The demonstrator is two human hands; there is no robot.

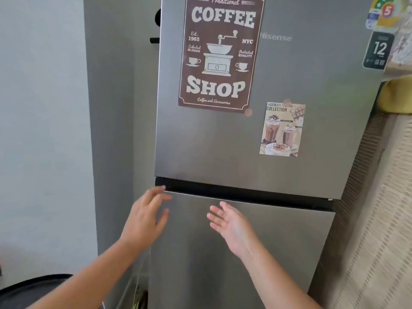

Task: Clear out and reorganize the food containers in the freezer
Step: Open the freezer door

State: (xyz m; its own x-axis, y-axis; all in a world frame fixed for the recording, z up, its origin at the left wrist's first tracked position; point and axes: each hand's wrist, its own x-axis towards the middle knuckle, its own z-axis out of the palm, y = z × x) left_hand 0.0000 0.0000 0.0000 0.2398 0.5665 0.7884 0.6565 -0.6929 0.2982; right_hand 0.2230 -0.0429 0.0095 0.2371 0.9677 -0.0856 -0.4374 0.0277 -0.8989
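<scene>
Two bare forearms reach up from the bottom edge, elbows cut off by the frame. The left hand (146, 216) has its fingers spread and slightly blurred, their tips at the left end of the dark gap (245, 194) between the fridge's two doors; whether they touch the door edge cannot be told. The right hand (229, 224) is held palm up with fingers apart and relaxed, in front of the lower door (267, 253), holding nothing.

Both doors are closed, so the food containers and the freezer's inside are hidden; which door is the freezer's cannot be told. At the bottom left a dark rounded object (33, 286) is cut off and unclear.

On the upper door (200, 141) are a brown "Coffee Shop" poster (219, 52), its top cropped, a small chocolate drinks card (282, 129) and a faint brand name. Stickers (379, 32) sit at the door's top right, partly cut off. A woven panel (379, 208) stands to the right, with something yellow (396, 94) above it, half out of view. A grey wall (44, 130) fills the left.
</scene>
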